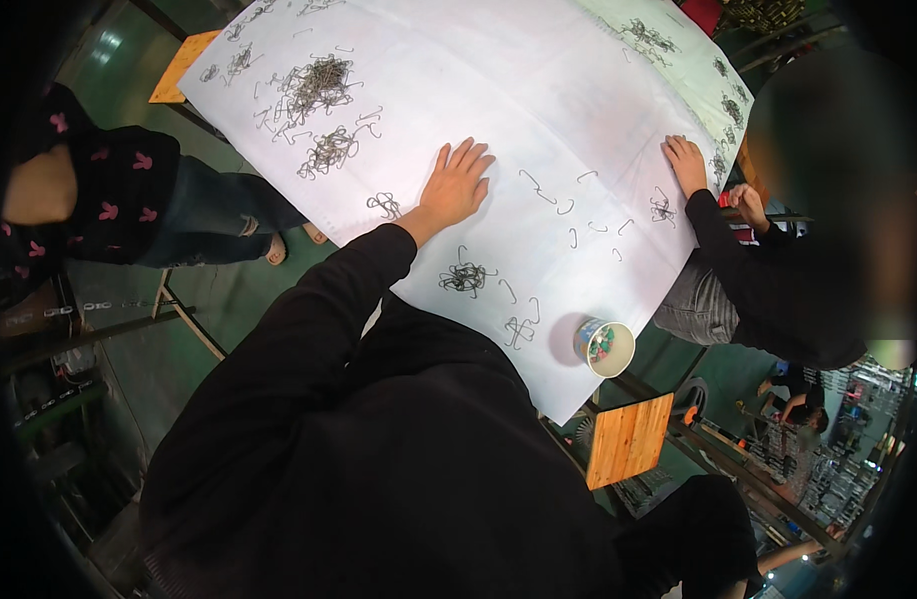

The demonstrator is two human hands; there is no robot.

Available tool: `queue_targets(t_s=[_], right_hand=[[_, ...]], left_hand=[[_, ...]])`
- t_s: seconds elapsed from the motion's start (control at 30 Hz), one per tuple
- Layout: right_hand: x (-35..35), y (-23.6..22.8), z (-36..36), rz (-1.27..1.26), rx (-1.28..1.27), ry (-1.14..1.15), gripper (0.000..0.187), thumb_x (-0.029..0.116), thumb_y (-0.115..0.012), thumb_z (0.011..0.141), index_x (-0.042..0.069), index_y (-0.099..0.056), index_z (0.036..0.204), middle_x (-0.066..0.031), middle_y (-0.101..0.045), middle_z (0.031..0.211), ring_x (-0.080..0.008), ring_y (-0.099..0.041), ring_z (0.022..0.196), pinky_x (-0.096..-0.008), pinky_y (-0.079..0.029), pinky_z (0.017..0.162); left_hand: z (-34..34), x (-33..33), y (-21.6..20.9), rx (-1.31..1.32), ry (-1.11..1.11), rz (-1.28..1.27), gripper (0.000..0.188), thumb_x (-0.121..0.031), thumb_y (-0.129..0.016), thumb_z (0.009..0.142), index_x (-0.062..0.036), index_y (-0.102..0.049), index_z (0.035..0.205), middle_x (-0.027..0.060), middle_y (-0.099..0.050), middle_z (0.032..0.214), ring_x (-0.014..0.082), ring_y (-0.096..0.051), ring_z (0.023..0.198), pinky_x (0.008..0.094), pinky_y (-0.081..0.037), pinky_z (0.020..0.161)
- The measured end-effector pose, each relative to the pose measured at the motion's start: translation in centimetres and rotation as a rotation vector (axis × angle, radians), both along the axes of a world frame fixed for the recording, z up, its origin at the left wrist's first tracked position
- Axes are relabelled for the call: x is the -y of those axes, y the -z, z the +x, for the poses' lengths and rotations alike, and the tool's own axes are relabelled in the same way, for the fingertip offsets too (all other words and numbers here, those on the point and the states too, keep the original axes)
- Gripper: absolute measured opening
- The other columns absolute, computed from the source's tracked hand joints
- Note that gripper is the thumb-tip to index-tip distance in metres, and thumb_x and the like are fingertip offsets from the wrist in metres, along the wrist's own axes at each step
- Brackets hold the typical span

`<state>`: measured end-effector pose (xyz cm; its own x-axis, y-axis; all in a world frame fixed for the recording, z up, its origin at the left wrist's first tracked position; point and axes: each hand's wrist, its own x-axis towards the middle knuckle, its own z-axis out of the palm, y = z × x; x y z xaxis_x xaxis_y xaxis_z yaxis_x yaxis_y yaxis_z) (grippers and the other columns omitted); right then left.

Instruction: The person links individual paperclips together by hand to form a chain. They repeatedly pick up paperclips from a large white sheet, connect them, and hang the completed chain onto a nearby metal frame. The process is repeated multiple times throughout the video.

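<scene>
My left hand [456, 186] lies palm down on the white sheet [538, 110] covering the table. Its fingers are stretched out, slightly apart, and nothing shows in it. Just left of the wrist is a small cluster of bent dark wire hooks [383, 206]. Nearer to me lie a denser pile of hooks [464, 278], a looser group [520, 330] and a few single hooks. More single hooks [572, 238] are scattered right of my hand. My right hand is out of sight.
Large hook piles [318, 85] lie at the far left. A paper cup [618, 351] with small coloured bits stands by the near right edge, above a wooden stool [630, 439]. A co-worker's hand [686, 165] rests on the right side; another person [109, 200] is at left.
</scene>
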<state>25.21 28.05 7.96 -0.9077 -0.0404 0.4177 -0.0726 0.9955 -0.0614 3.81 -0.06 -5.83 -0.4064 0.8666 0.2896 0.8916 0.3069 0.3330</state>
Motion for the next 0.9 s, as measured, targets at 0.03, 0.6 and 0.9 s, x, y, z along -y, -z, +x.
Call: queue_targets(t_s=[0.03,0.6,0.9], right_hand=[[3.0,-2.6,1.5,-0.079,-0.008,-0.03,0.024,0.011,-0.053,0.078,0.005,-0.058,0.101,-0.008,-0.054,0.106,-0.0227,-0.048,0.1,-0.0348,-0.041,0.084],[29.6,-29.8,13.2,-0.369,-0.194,-0.754,0.016,0.01,-0.059,0.076,0.002,-0.06,0.09,-0.0047,-0.056,0.088,-0.0156,-0.052,0.079,-0.0285,-0.045,0.067],[30.9,-31.6,14.0,-0.363,-0.222,-0.755,0.012,0.009,-0.063,0.076,0.0,-0.062,0.084,-0.0029,-0.057,0.079,-0.0119,-0.054,0.068,-0.0252,-0.047,0.058]], left_hand=[[0.0,-0.1,-0.1,0.003,0.001,-0.007,0.039,-0.021,-0.049,0.085,-0.0091,-0.046,0.123,0.0096,-0.039,0.132,0.0273,-0.028,0.129,0.0486,-0.021,0.105],[-0.1,-0.3,-0.4,0.041,0.0,-0.028,0.04,-0.02,-0.049,0.085,-0.0098,-0.045,0.123,0.0086,-0.038,0.133,0.026,-0.027,0.13,0.0475,-0.02,0.106],[-0.3,-0.3,0.1,0.036,0.006,-0.048,0.04,-0.022,-0.047,0.086,-0.0089,-0.045,0.123,0.0099,-0.037,0.133,0.0269,-0.025,0.131,0.0484,-0.018,0.107]])
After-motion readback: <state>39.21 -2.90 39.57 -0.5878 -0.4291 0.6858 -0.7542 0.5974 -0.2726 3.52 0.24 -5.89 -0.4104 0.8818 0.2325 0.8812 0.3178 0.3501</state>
